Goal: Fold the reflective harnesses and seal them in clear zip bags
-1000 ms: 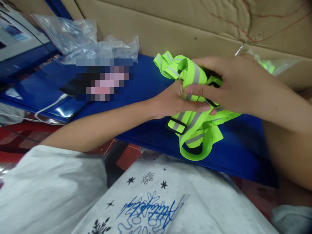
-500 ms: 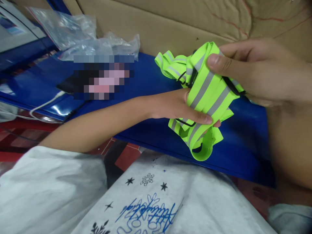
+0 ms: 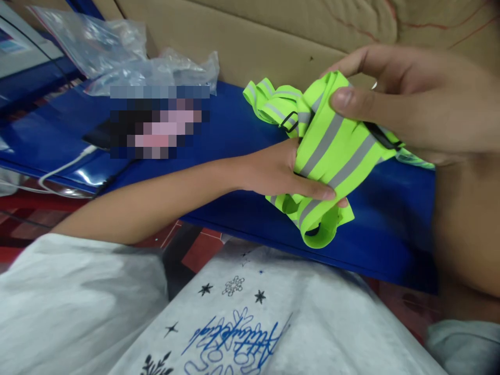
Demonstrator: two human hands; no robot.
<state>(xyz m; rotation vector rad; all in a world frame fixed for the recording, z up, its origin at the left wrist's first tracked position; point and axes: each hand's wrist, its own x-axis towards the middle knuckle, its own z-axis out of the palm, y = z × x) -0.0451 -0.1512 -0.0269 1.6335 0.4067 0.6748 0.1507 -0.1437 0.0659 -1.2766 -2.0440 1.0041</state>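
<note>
A neon yellow-green reflective vest with grey stripes and black buckles is bunched over a blue board. My left hand grips the lower folds, thumb pressed along the fabric. My right hand pinches the upper folded straps between thumb and fingers and holds them a little above the board. Loose loops of the vest hang below my left hand and trail toward the back.
Crumpled clear plastic bags lie at the back left by a tan cardboard wall. A white cable runs across the board's left end near a dark phone-like thing. My grey printed shirt fills the foreground.
My right hand has lifted from lying flat over the vest to pinching its upper folds, raising them off the board. My left hand kept its grip and barely moved.
</note>
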